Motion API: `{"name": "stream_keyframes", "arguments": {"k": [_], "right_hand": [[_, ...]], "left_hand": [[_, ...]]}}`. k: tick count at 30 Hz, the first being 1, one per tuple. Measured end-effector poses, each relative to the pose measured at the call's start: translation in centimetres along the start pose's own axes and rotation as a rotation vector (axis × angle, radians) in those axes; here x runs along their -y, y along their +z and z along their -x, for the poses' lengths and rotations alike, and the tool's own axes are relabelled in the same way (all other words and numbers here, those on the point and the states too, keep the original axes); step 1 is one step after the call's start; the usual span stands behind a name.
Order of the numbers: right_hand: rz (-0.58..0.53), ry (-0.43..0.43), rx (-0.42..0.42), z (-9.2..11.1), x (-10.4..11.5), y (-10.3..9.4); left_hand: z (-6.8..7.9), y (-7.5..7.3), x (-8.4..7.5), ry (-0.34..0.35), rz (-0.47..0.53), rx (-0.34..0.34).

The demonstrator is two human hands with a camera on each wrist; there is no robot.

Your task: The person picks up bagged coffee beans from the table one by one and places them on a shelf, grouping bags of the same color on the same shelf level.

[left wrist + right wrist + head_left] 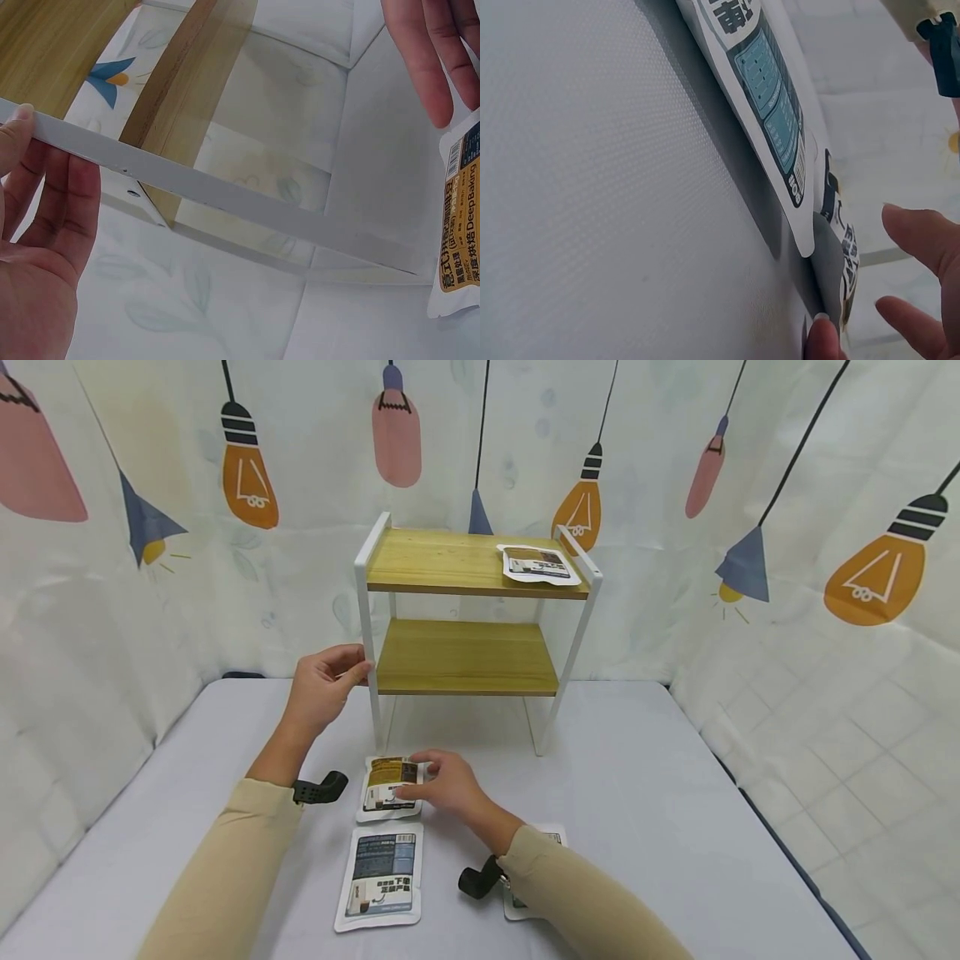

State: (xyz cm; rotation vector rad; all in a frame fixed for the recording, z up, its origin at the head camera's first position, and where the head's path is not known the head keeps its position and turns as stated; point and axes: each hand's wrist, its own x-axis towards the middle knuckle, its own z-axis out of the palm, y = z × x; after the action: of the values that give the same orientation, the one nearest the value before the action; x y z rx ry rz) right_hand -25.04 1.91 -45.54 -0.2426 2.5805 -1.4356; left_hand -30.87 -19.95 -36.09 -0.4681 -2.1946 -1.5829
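My left hand [322, 689] pinches the white left upright of a two-tier shelf [465, 656] with wooden boards; the left wrist view shows thumb and fingers on opposite sides of that bar. My right hand [453, 789] is at the right edge of a coffee bean pouch [386, 806] with a brown label, lying before the shelf. Its fingers are spread, and in the right wrist view a fingertip [821, 337] is close to the pouch edge; contact is unclear. Nearer me lies a blue-label pouch [382, 881].
Another pouch [538, 566] lies on the right of the top board. One more pouch [557, 833] sits on the table, partly hidden by my right forearm. Behind the white table [637, 777] hangs a lamp-patterned cloth [315, 568].
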Motion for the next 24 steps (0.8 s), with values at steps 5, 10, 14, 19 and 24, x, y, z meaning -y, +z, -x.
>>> {"name": "stream_keyframes", "arguments": {"k": [5, 10, 14, 19, 24], "right_hand": [[0.013, 0.018, -0.006, -0.1, 0.5, 0.3], [0.037, 0.006, -0.014, -0.2, 0.7, 0.6], [0.058, -0.001, -0.023, -0.4, 0.8, 0.9], [0.091, -0.007, -0.037, -0.7, 0.7, 1.3], [0.129, -0.019, -0.045, -0.6, 1.0, 1.5]], "left_hand": [[0.1, 0.0, -0.2, -0.012, -0.008, 0.001], [0.2, 0.0, -0.2, -0.022, -0.017, 0.000], [0.1, -0.1, -0.1, -0.020, -0.022, 0.001], [0.1, 0.0, -0.2, -0.014, -0.013, 0.001], [0.1, 0.0, -0.2, -0.010, -0.010, 0.002]]}}
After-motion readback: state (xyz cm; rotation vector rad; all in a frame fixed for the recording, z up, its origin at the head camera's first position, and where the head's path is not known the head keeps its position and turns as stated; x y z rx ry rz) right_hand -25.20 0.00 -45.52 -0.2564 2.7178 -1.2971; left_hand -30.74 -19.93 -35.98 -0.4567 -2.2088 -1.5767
